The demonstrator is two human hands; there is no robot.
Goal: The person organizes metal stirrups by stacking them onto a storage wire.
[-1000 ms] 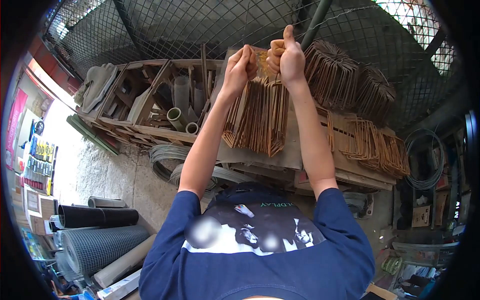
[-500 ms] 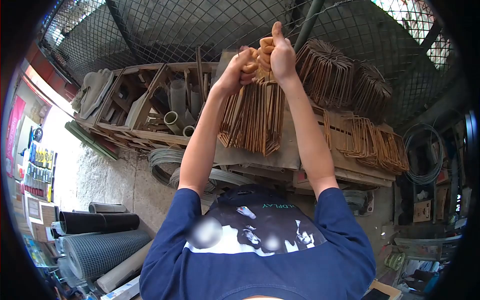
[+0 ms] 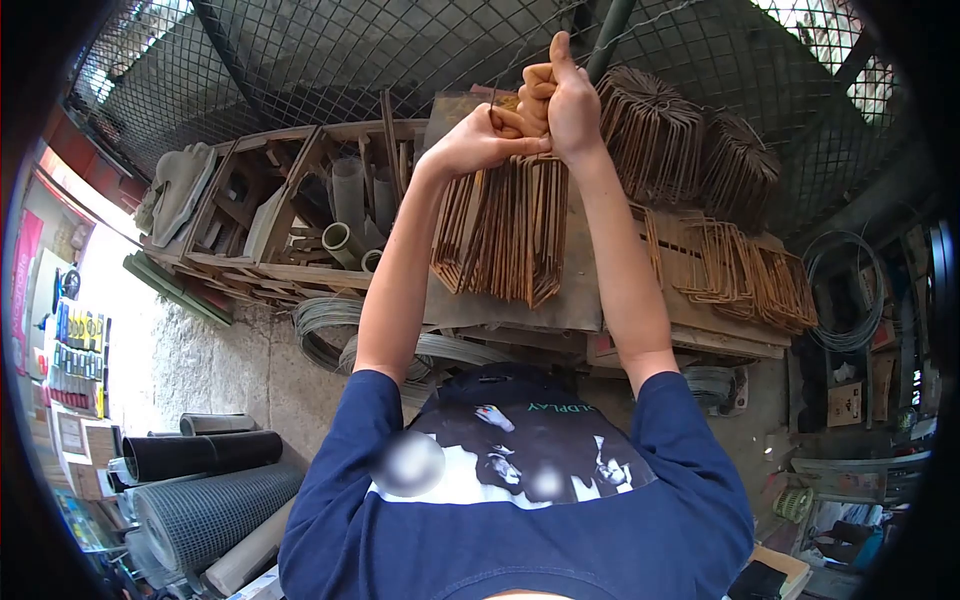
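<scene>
My left hand (image 3: 482, 138) is closed, its thumb pointing across toward the other hand. A thin dark line rises by its fingers, too fine to make out. Right beside it, my right hand (image 3: 566, 108) is curled into a fist with the thumb up; what it grips is hidden. Both hands have rust-coloured stains on the fingers. Just below them, a bundle of bent rusty steel rods (image 3: 505, 235) lies on a board (image 3: 590, 270) on the bench.
More bent rod bundles (image 3: 655, 135) stand at the back right, with rusty rectangular loops (image 3: 745, 275) in front. Wooden compartments (image 3: 265, 215) hold tubes on the left. Wire coils (image 3: 325, 325) lie below the bench, mesh rolls (image 3: 215, 515) at lower left. A wire fence (image 3: 330, 60) rises behind.
My left hand has turned, and its thumb now stretches toward my right hand. My right hand has shifted slightly up and to the right in view.
</scene>
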